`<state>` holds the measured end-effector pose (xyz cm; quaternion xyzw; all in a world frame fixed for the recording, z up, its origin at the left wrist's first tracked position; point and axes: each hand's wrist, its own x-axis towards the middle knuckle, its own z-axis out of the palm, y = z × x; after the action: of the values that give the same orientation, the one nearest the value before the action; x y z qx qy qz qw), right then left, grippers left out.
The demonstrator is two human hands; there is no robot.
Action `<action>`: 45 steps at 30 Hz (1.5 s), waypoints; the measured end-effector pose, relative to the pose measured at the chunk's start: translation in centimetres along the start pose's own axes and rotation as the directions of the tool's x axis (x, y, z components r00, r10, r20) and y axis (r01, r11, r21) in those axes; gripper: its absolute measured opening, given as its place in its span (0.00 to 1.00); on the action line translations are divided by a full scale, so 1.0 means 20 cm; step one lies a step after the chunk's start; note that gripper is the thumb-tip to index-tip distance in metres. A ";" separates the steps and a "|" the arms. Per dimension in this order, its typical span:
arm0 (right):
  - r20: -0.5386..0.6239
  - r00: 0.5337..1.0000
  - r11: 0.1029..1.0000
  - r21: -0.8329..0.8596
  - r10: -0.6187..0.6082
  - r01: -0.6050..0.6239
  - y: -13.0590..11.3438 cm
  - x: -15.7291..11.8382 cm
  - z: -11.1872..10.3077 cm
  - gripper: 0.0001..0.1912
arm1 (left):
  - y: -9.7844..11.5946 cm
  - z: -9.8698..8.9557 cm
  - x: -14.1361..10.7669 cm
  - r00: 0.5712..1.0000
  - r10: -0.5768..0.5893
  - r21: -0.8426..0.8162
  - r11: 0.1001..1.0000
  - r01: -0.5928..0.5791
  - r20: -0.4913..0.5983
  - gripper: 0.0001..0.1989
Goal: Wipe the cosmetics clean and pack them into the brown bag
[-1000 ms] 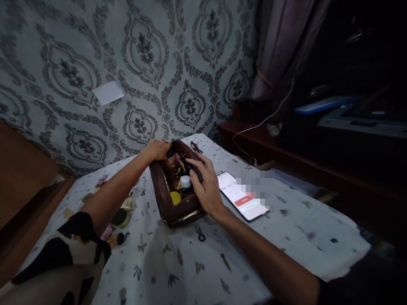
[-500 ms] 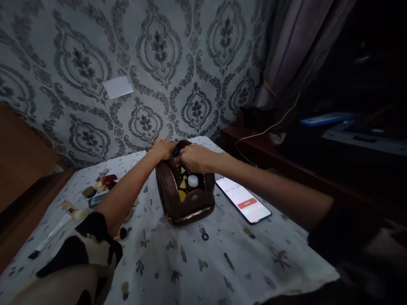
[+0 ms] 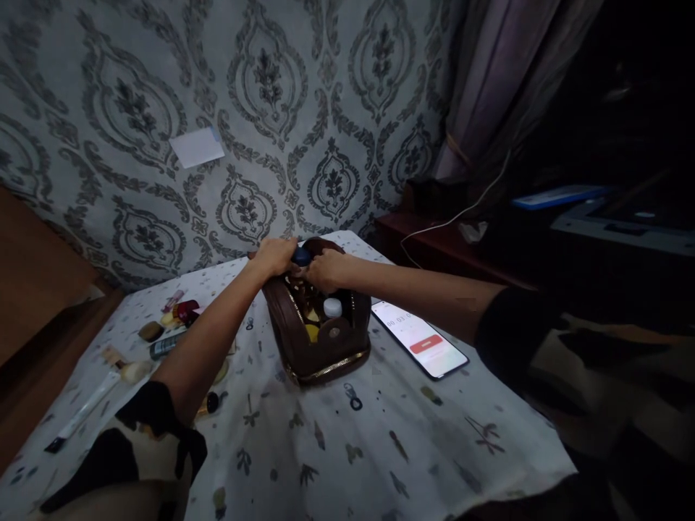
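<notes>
A brown zip bag (image 3: 326,367) stands unzipped on the printed cloth. At its far left edge, my left hand (image 3: 276,255) is closed on the rim. My right hand (image 3: 327,270) reaches into the opening with curled fingers; what they grip is hidden. Between both hands shows a dark blue rounded item (image 3: 301,256), apparently a cap. Nearer in the bag are a white-capped bottle (image 3: 333,308) and a yellow item (image 3: 311,333). The inside is dim, and other contents cannot be made out.
A lit phone (image 3: 420,340) with a running timer lies right of the bag. Left, on the cloth, are a red item (image 3: 187,312), a green-labelled tube (image 3: 166,346), a brush (image 3: 133,371) and a long white stick-like item (image 3: 81,414). A white cable (image 3: 461,213) runs behind.
My right hand has shifted slightly lower inside the bag, and its sleeve has come further into view. More of the dark blue item shows between the hands. My left hand stays at the rim.
</notes>
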<state>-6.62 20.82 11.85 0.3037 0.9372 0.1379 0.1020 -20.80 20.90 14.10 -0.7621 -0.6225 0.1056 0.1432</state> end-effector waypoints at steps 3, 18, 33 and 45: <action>-0.015 1.000 1.000 0.018 -0.020 0.020 0.02 -0.03 -0.02 0.13 | 0.00 0.00 0.01 0.999 -0.038 -0.004 0.999 0.038 0.000 0.29; -0.220 0.973 0.997 -0.040 -0.075 0.068 0.01 -0.06 -0.01 0.15 | 0.01 0.00 0.01 0.998 -0.026 0.070 0.997 0.022 0.062 0.25; -0.156 0.987 0.999 0.006 -0.035 0.037 0.00 -0.09 -0.07 0.15 | 0.03 -0.06 -0.01 0.994 0.026 0.033 0.999 -0.030 0.103 0.25; -0.108 0.993 0.998 0.022 -0.056 0.059 0.01 -0.08 -0.06 0.16 | -0.15 -0.05 0.02 0.996 0.079 -0.319 0.944 -0.088 -0.041 0.23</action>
<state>-5.61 19.81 13.22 0.2701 0.9513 0.1392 0.0516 -23.19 21.82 16.12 -0.8023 -0.5966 -0.0015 0.0214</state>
